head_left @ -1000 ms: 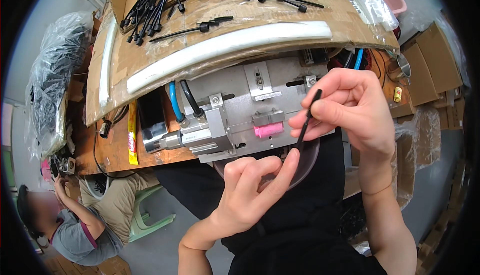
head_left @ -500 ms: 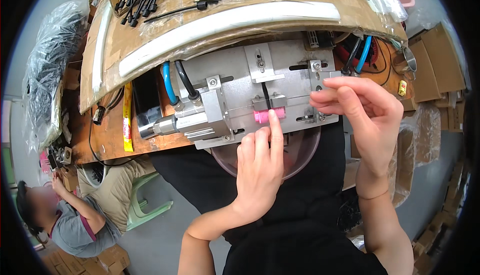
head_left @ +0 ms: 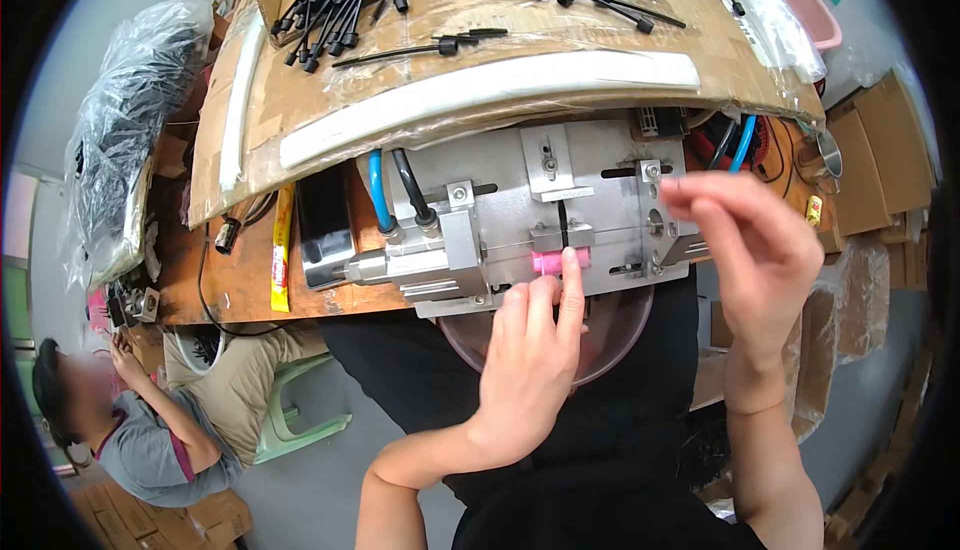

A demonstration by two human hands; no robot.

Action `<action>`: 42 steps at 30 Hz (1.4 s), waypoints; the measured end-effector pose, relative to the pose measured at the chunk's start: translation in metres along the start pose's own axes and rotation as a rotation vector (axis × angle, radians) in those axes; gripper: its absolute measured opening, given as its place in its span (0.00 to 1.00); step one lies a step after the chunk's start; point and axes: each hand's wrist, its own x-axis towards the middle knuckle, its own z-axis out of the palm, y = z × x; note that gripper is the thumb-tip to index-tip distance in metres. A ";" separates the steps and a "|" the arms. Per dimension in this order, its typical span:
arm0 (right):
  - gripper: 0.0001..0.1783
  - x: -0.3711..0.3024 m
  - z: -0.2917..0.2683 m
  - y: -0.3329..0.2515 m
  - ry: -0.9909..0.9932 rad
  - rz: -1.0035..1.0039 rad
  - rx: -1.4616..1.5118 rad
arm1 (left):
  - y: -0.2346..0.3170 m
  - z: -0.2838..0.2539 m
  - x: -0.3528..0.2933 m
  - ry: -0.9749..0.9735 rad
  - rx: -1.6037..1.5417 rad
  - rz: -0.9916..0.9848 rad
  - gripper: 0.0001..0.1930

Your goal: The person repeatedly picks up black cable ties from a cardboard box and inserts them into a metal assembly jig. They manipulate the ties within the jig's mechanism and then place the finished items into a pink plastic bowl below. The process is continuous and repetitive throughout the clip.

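Note:
A thin black stick-like part (head_left: 562, 218) lies across a small metal holder on a grey metal fixture plate (head_left: 505, 165), its near end over a pink block (head_left: 545, 263). My left hand (head_left: 525, 360) reaches up to it, index finger stretched out and its tip resting at the pink block; the other fingers are loosely bent. Above the fixture's right end hovers my right hand (head_left: 760, 270), fingers half bent and slightly blurred, with nothing visible between them. A metal air cylinder (head_left: 435, 265) with a blue hose (head_left: 377, 190) and a black hose sits on the left.
A cardboard sheet (head_left: 420, 90) behind the fixture carries several black stemmed parts (head_left: 345, 0). A bowl (head_left: 635, 322) is under the front edge. On the wooden table (head_left: 235, 280) lie a yellow packet (head_left: 282, 250) and a black device (head_left: 325, 225). Another person (head_left: 160, 440) sits at left.
The whole view has shifted, so the fixture appears lower and farther right. My left index finger stays at the pink block. My right hand remains raised over the fixture's right end.

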 end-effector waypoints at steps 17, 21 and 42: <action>0.09 0.150 0.074 0.021 -0.518 -0.274 -0.628 | -0.129 -0.080 0.142 0.153 -0.186 -0.003 0.11; 0.06 0.135 0.018 0.037 -0.345 -0.311 -0.559 | -0.119 -0.093 0.146 0.053 -0.222 -0.069 0.10; 0.08 0.155 -0.029 0.092 -0.211 -0.432 -0.409 | -0.084 -0.087 0.209 -0.014 -0.230 0.403 0.05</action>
